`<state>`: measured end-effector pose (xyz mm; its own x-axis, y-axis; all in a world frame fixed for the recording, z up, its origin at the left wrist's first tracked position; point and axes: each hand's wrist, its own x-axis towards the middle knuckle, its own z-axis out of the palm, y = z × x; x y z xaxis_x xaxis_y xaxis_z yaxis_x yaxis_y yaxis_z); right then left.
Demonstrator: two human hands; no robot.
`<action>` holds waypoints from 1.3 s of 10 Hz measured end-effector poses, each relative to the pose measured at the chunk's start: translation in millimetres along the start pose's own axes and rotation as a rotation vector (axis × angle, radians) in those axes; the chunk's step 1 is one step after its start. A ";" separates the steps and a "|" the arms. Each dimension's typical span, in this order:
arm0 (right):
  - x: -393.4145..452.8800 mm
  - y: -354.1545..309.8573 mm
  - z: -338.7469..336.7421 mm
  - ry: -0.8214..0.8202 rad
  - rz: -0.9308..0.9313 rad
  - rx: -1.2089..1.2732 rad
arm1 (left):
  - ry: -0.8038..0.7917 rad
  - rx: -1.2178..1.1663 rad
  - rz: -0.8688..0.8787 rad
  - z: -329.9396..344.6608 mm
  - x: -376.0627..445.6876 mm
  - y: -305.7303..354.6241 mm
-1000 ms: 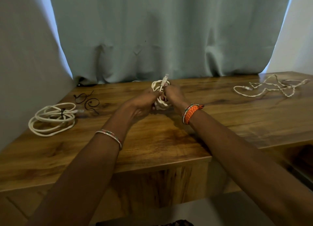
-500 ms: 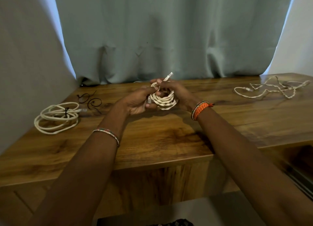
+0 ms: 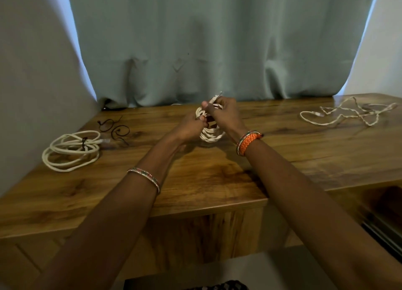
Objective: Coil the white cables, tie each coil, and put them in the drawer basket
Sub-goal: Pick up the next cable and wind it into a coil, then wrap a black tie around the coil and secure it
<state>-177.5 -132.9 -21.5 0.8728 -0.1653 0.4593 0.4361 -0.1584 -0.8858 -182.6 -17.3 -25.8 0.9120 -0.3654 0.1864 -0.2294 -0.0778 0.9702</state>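
A small white cable coil (image 3: 212,135) hangs between both hands above the middle of the wooden desk (image 3: 206,181). My left hand (image 3: 191,127) grips its left side. My right hand (image 3: 226,115) grips the top of the coil, with the cable's plug end sticking up past the thumb. A larger coiled white cable (image 3: 71,150), bound with a dark tie, lies at the desk's left. A loose, tangled white cable (image 3: 345,114) lies at the far right. Two dark wire ties (image 3: 114,128) lie beside the bound coil.
A grey-green curtain (image 3: 217,50) hangs right behind the desk. A pale wall (image 3: 32,72) borders the desk's left side. At the lower right, below the desk top, a dark opening with a metal rail (image 3: 382,226) shows.
Both hands have lifted the small coil a little and turned it; my right hand has shifted from the coil's right side onto its top by the plug end.
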 end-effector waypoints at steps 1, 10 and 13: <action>1.7 -5.4 0.6 -0.102 -0.004 0.098 | 0.103 0.130 0.106 -3.5 -0.9 9.2; 116.1 32.4 252.0 -0.246 0.191 -0.526 | 0.808 0.224 0.212 -266.6 -20.9 -10.1; 144.3 47.0 278.5 -0.486 0.421 -0.442 | 0.784 0.324 0.158 -280.6 -11.1 -28.3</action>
<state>29.9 106.8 -15.2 0.9881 0.1308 -0.0808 0.0077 -0.5669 -0.8238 -90.8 249.2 -11.8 0.8052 0.3420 0.4845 -0.3504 -0.3848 0.8539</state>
